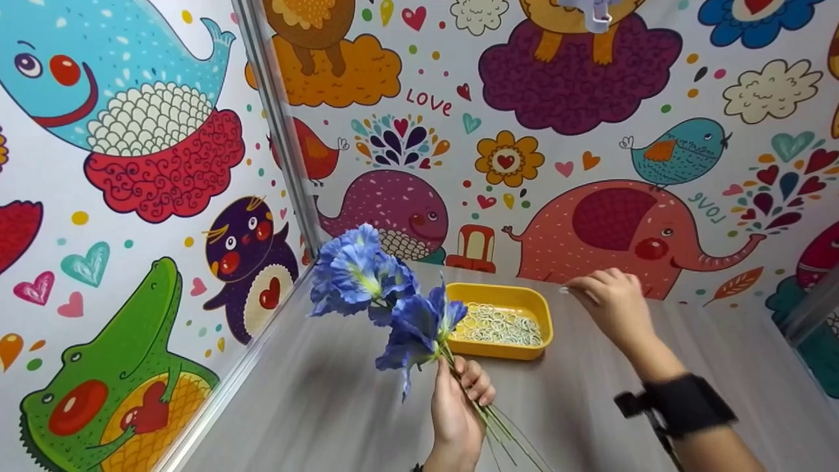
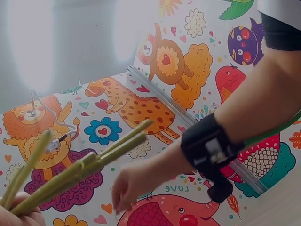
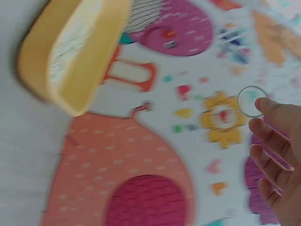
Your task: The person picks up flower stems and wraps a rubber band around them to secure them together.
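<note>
Blue artificial flowers (image 1: 357, 278) on thin green stems (image 1: 505, 429) are in my left hand (image 1: 462, 406), whose thumb and fingers grip the stems just below the blooms. In the left wrist view the cut stem ends (image 2: 89, 167) stick out past that hand. My right hand (image 1: 613, 305) is raised to the right of the yellow box, apart from the flowers. Between its thumb and forefinger it pinches a thin pale rubber band (image 3: 239, 105), round and unstretched in the right wrist view. More pale rubber bands (image 1: 501, 328) lie loose in the box.
The yellow plastic box (image 1: 508, 351) stands on the grey wood-grain table (image 1: 314, 406), behind my left hand. Printed cartoon panels (image 1: 406, 59) rise at the back and left, joined by a metal corner post (image 1: 275, 118). A black strap camera (image 1: 688, 403) is on my right wrist.
</note>
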`<state>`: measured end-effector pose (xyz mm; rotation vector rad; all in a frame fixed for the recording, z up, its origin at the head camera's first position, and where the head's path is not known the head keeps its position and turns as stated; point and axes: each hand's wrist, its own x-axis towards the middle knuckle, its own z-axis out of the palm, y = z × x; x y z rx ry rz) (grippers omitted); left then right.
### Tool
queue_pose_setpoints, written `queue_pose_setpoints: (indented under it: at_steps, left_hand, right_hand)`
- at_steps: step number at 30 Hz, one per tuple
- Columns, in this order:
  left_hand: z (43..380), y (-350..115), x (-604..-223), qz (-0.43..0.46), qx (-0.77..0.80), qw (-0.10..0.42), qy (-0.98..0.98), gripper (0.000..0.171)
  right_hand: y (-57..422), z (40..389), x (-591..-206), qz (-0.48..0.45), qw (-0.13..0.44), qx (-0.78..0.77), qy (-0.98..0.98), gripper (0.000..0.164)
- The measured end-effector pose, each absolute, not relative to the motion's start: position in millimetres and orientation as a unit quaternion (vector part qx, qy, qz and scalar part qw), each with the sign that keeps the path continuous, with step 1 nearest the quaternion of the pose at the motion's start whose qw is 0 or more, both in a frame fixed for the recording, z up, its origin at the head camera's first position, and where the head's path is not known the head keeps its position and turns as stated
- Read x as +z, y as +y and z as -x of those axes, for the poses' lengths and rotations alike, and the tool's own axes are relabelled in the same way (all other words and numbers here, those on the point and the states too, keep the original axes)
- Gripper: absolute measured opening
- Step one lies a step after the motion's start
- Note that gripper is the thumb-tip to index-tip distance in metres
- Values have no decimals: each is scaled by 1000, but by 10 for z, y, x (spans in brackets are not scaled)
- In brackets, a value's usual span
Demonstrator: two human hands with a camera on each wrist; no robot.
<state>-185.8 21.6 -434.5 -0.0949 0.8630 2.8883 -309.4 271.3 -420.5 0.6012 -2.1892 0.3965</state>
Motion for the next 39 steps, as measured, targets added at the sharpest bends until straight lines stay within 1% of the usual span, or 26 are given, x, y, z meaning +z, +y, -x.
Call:
queue_pose_setpoints:
  at_steps: [1,2,6,7,12,17,19,20,23,24,27,29,33,37,39]
  left_hand:
    - [1861,220,-4341,33,956,63,286,40]
    - [1863,224,-4336,33,956,63,286,40]
    - [1862,245,-4312,38,955,59,288,39]
    - [1861,252,-4308,39,955,59,289,39]
    - [1851,289,-4291,39,956,60,283,39]
    - [1838,328,-4290,38,956,58,285,38]
    - [1831,340,-4289,38,955,56,288,38]
    - [1827,345,-4289,38,955,56,290,38]
    - [1818,360,-4283,38,954,59,292,37]
    - [1814,366,-4280,38,954,60,293,37]
    - [1803,384,-4273,34,953,63,295,37]
    - [1791,393,-4276,34,952,64,298,37]
    - [1777,405,-4277,36,951,68,298,36]
    - [1765,412,-4275,39,951,72,297,36]
    - [1760,415,-4269,38,951,72,298,36]
  right_hand:
    - [2708,2997,-4158,-249,415,162,-860,10]
    - [2695,2896,-4117,-260,425,167,-850,15]
    - [2593,2467,-3998,-304,452,191,-816,45]
    - [2555,2356,-3982,-311,452,200,-811,46]
    - [2350,1854,-3959,-359,443,233,-788,39]
    - [2255,1572,-4039,-422,425,235,-765,32]
    - [2248,1477,-4092,-426,402,238,-775,29]
    - [2249,1427,-4121,-423,385,245,-783,25]
    - [2236,1286,-4195,-402,328,256,-816,5]
    - [2227,1248,-4212,-392,309,255,-828,6]
    - [2194,1188,-4247,-376,278,242,-850,25]
    - [2178,1178,-4260,-370,272,232,-857,29]
    - [2163,1201,-4271,-372,277,228,-856,25]
    - [2137,1275,-4287,-395,298,238,-836,11]
    - [2117,1331,-4294,-411,313,245,-821,8]
